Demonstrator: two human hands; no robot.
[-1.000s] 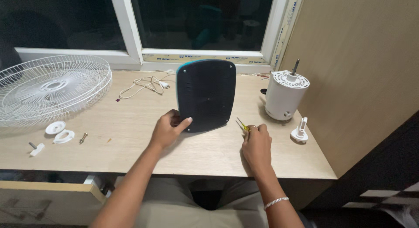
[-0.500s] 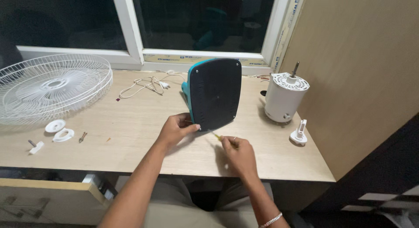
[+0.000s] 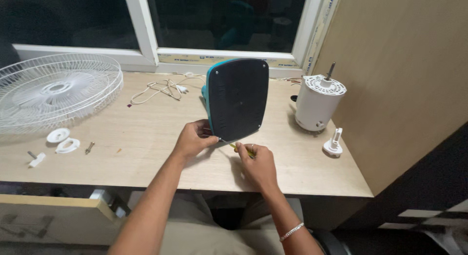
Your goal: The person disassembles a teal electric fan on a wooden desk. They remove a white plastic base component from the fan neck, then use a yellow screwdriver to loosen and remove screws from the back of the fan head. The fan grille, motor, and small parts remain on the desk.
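Observation:
A fan base (image 3: 237,99) with a black underside and teal rim stands tilted on edge on the wooden table (image 3: 146,138). My left hand (image 3: 194,138) grips its lower left corner. In my right hand (image 3: 257,162) is a small yellow-handled screwdriver (image 3: 238,147), its tip pointing at that lower left corner, close to my left thumb.
A white wire fan guard (image 3: 53,91) lies at the far left, with small white plastic parts (image 3: 61,140) and a screw (image 3: 89,147) in front of it. A white cord (image 3: 163,89) lies near the window. A white motor housing (image 3: 318,103) and a small white part (image 3: 333,143) stand at the right by a wooden panel.
My right hand moved left with the screwdriver, from the base's right side to its lower left corner. The base was turned and tipped up more on edge.

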